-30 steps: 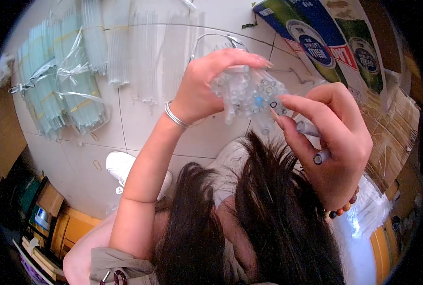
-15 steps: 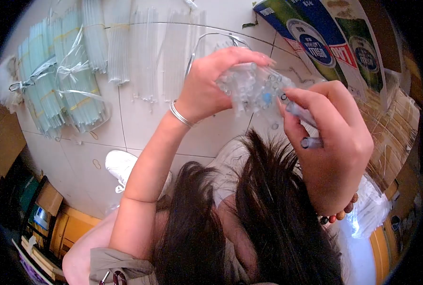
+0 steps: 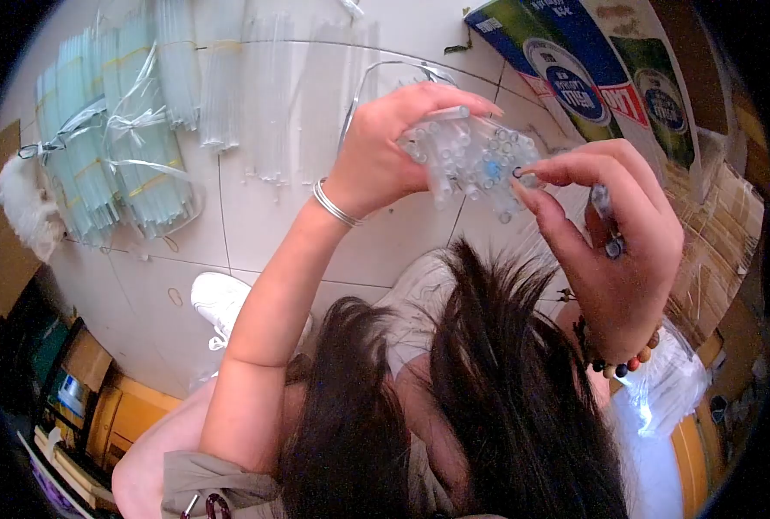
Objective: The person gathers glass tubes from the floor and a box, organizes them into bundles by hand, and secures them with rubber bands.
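My left hand (image 3: 372,160) is wrapped round a bundle of clear plastic tubes (image 3: 458,151), their round open ends turned up towards me. A blue tube end (image 3: 492,169) shows among them. At the bundle's right side, the thumb and forefinger of my right hand (image 3: 640,233) pinch one clear tube (image 3: 523,173) by its end. A couple more clear tubes (image 3: 605,212) are tucked into the right palm under the curled fingers. The lower part of the bundle is hidden by its own tube ends and my left hand.
Tied bundles of long clear tubes (image 3: 138,138) lie on the tiled floor at the left, beside looser rows (image 3: 268,104). A white furry thing (image 3: 26,208) is at the far left. A printed carton (image 3: 566,82) and brown cardboard (image 3: 713,242) are at the right. My white shoe (image 3: 219,303) is below.
My right thumb and forefinger have closed on a tube end at the bundle, and the tubes in that palm have swung upright. The white furry thing has moved lower. My left hand has barely moved.
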